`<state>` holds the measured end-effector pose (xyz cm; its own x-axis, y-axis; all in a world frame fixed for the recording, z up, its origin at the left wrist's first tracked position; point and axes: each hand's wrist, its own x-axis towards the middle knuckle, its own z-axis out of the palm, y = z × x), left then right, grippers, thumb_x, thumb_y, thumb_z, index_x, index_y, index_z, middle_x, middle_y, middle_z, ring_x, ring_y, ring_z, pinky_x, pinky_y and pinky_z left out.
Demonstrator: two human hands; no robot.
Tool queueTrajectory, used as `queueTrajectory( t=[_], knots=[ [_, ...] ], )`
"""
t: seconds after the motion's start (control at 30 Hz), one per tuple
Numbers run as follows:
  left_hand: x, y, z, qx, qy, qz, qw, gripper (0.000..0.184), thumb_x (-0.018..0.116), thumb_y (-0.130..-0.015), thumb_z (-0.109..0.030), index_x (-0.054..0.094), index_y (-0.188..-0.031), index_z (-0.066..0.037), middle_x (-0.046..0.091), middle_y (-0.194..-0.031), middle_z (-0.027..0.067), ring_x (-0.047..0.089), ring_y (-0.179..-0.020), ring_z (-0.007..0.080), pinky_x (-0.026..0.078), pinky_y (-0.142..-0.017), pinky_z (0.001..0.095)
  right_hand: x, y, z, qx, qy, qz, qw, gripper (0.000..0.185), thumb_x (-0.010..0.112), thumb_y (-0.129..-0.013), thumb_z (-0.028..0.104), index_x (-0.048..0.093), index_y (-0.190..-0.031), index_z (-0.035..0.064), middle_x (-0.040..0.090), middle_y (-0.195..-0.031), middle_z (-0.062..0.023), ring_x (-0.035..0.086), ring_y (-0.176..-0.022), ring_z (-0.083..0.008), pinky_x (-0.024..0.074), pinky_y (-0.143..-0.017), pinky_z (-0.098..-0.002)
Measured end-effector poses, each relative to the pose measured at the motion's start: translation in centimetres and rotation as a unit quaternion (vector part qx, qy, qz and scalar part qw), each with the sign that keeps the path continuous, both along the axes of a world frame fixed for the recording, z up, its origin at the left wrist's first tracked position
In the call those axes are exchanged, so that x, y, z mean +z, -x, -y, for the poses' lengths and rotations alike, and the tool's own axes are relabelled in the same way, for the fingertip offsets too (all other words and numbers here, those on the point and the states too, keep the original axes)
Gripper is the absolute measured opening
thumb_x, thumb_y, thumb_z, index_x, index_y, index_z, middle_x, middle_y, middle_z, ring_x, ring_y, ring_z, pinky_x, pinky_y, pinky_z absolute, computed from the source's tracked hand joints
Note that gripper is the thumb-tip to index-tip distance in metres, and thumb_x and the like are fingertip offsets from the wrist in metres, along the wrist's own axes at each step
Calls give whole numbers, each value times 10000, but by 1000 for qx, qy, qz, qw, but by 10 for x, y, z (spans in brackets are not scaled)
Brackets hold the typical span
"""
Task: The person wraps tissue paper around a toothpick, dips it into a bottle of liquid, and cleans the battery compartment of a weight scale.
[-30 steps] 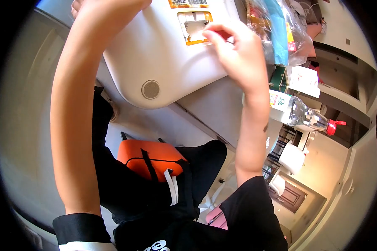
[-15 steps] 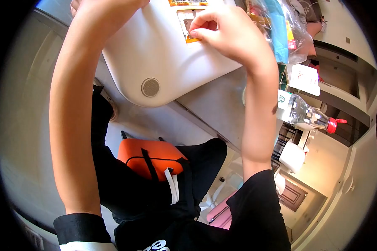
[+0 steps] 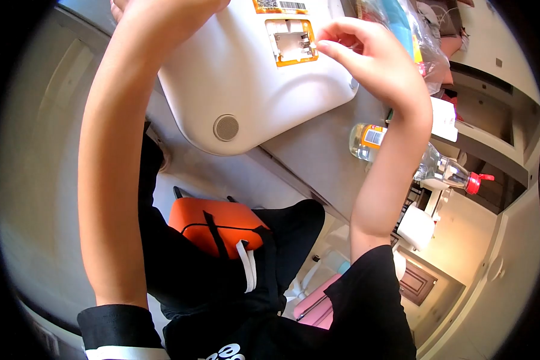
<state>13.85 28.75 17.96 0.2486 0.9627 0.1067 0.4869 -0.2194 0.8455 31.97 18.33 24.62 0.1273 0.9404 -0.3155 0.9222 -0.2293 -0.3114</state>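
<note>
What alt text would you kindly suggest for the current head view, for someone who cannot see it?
A person's right hand is at the edge of an orange-rimmed recess in a white casing; the left hand is mostly cut off above. The right forearm partly hides a red-capped bottle.

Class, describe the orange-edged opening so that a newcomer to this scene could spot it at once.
Find the large white casing at the top of the view. High on it, beside the right hand, is a squarish orange-edged opening. Unlike the barcode label above and the round grey pad below, it is recessed, with small parts inside.
</note>
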Motion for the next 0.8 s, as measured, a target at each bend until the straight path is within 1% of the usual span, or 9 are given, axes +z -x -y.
queueTrajectory(
  t=[0.1,0.13,0.2,0.23,0.33,0.43,0.57,0.63,0.8],
  knots=[
    [5,4,-5,-20,94,38,995,745,674,-616,-87,372,-1298,-77,345,-1197,241,347,-1187,419,342,-1034,460,-1,5,25,-104,-83,-8,991,166,630,-817,134,665,-907,0,675,-783,-119,649,-721,-188,491,-689,-276],
    [-1,2,-1,-14,40,26,999,741,675,-621,-85,373,-1297,-69,344,-1203,242,348,-1189,418,344,-1034,456,-4,7,32,-103,-84,-8,991,166,630,-817,134,665,-907,0,675,-783,-119,649,-721,-188,491,-689,-276],
    [-4,0,2,-9,-12,14,1000,736,675,-626,-82,375,-1297,-62,343,-1209,243,350,-1191,416,347,-1035,452,-12,15,42,-180,-99,-9,979,124,645,-844,97,663,-920,-1,674,-837,-43,622,-789,-93,484,-745,-234],
    [-1,-1,3,-6,-2,13,1000,728,674,-633,-77,377,-1298,-57,341,-1218,243,353,-1195,410,347,-1039,442,-18,20,45,-200,-119,-12,972,131,649,-839,86,669,-935,0,685,-857,-55,639,-814,-107,492,-771,-241],
    [5,0,5,-7,18,17,1000,723,672,-648,-69,373,-1306,-50,337,-1236,241,358,-1202,399,347,-1048,421,-36,25,49,-167,-233,-20,958,99,637,-793,23,659,-881,-15,679,-806,-107,655,-697,-148,512,-658,-253],
    [3,0,6,-6,18,7,1000,734,674,-655,-68,365,-1321,-49,333,-1247,235,358,-1210,390,343,-1057,403,-44,25,50,-151,-272,3,950,101,645,-784,3,659,-882,-15,679,-818,-105,662,-713,-156,519,-663,-258],
    [3,-3,5,11,20,-5,1000,753,679,-656,-72,356,-1336,-54,328,-1257,227,351,-1219,385,342,-1060,392,-49,25,52,-167,-292,-10,942,118,661,-772,-2,666,-891,-6,683,-822,-96,663,-719,-152,520,-663,-261],
    [6,-4,5,13,32,-5,999,751,682,-658,-74,357,-1335,-58,324,-1261,228,348,-1221,386,341,-1060,394,-47,26,53,-222,-268,-59,936,168,698,-784,12,684,-950,-5,690,-857,-49,623,-788,-91,486,-741,-212],
    [8,-2,3,19,39,-27,999,736,686,-657,-76,366,-1320,-64,323,-1258,236,345,-1221,398,336,-1059,410,-46,25,56,-218,-247,-39,943,181,707,-778,19,685,-956,-3,668,-876,-36,586,-737,-75,468,-680,-203]
  ],
)
